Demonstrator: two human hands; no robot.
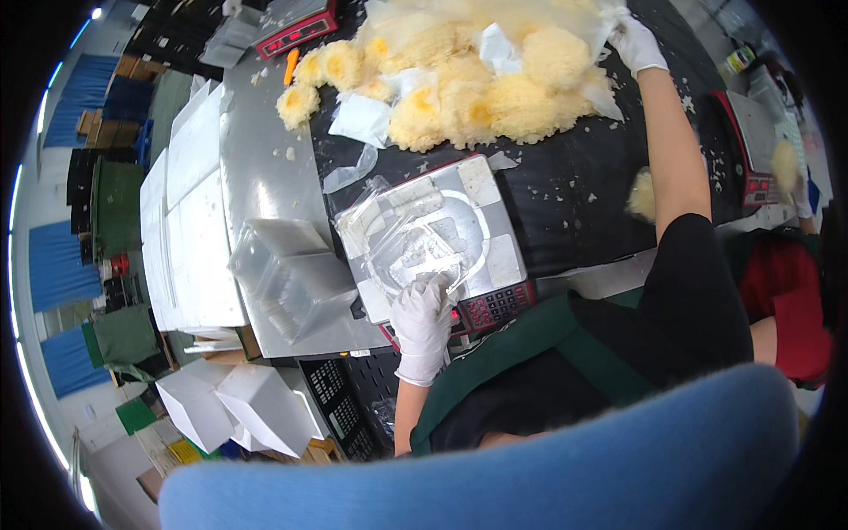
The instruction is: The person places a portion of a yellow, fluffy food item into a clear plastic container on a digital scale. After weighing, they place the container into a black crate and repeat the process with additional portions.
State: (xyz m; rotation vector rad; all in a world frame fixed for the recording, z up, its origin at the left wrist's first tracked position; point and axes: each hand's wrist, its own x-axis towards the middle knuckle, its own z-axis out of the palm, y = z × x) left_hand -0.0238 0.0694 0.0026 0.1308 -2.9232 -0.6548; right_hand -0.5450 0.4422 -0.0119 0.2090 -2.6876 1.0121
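My left hand [422, 324], in a white glove, is closed at the near edge of a red digital scale [507, 262]. Its fingers pinch a clear plastic piece, apparently a container or lid [397, 232], lying over the metal pan. Far out to the right, my gloved right hand [635, 43] grasps the edge of a translucent plastic bag [596, 23] beside a heap of pale yellow, frilly fungus, apparently snow fungus [536, 109]. White packets [361, 119] lie among the fungus. Nested clear plastic containers [298, 285] stand left of the scale.
White foam boxes [199, 245] line the left side. An orange-handled tool [291, 66] lies near the fungus. More scales stand at the top left [298, 30] and right [752, 139]. A co-worker in red and dark clothing [792, 291] is at the right. Crumbs dot the black mat [563, 192].
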